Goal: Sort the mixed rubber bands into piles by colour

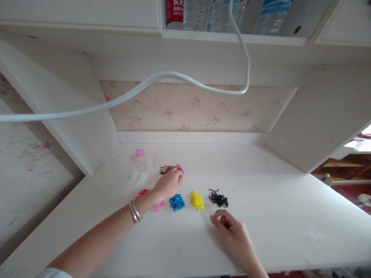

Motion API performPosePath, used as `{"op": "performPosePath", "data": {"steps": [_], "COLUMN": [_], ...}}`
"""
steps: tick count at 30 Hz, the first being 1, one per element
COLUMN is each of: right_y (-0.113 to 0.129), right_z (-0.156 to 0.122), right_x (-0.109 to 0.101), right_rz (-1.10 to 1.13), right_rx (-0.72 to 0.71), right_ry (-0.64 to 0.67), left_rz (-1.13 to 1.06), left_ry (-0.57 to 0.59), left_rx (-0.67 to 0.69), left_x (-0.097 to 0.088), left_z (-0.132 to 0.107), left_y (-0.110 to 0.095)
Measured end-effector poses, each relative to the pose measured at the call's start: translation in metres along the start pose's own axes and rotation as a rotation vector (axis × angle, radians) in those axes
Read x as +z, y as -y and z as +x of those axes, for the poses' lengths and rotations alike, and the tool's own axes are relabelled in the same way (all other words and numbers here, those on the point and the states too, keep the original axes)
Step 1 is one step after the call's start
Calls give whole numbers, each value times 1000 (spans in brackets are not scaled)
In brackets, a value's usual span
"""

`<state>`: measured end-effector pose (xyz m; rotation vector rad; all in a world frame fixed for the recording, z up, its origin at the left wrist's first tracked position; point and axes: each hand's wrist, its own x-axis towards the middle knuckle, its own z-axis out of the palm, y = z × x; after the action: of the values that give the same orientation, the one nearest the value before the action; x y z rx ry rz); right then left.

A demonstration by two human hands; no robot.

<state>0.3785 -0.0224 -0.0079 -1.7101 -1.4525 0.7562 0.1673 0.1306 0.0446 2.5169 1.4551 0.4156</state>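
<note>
My left hand (170,181) reaches over to a mixed-colour pile of what look like small rubber bands (167,168). Its fingers are pinched at the pile's near right edge, and what they hold is hidden. My right hand (233,228) hovers nearer the front, thumb and index finger drawn together; anything between them is too small to make out. Just beyond it lies a black pile (219,199). To the left follow a yellow pile (196,200), a blue pile (176,202), a pink pile (158,207) and a red pile (142,192). My left forearm partly covers the pink and red ones.
A clear container with a pink lid (139,153) is at the back left of the white table (278,216). A white cable (174,75) crosses the upper view. Overhead, a shelf (232,36) holds several bottles (197,15). White side panels (315,116) flank the table.
</note>
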Motion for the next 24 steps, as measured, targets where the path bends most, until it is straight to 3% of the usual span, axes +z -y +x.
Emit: {"op": "performPosePath", "data": {"steps": [4,8,17,20,24], "right_y": [1,1,-1,0,2], "right_z": [-1,-1,-1,-2,-2], "right_x": [0,0,-1,-2,-3], "right_rz": [13,18,28,20,14], "right_rx": [-1,8,-17,-18,-13], "right_ry": [-3,-12,-2,3,8], "left_rz": [-43,-48,-18,-31,-68], "left_ry": [43,91,117,68,-42], "left_rx": [88,106,91,82,30], "left_x": [10,19,22,10,-20], "left_z": [-12,-10,1,2,-9], "left_y": [-33,-45,-39,-32,-11]}}
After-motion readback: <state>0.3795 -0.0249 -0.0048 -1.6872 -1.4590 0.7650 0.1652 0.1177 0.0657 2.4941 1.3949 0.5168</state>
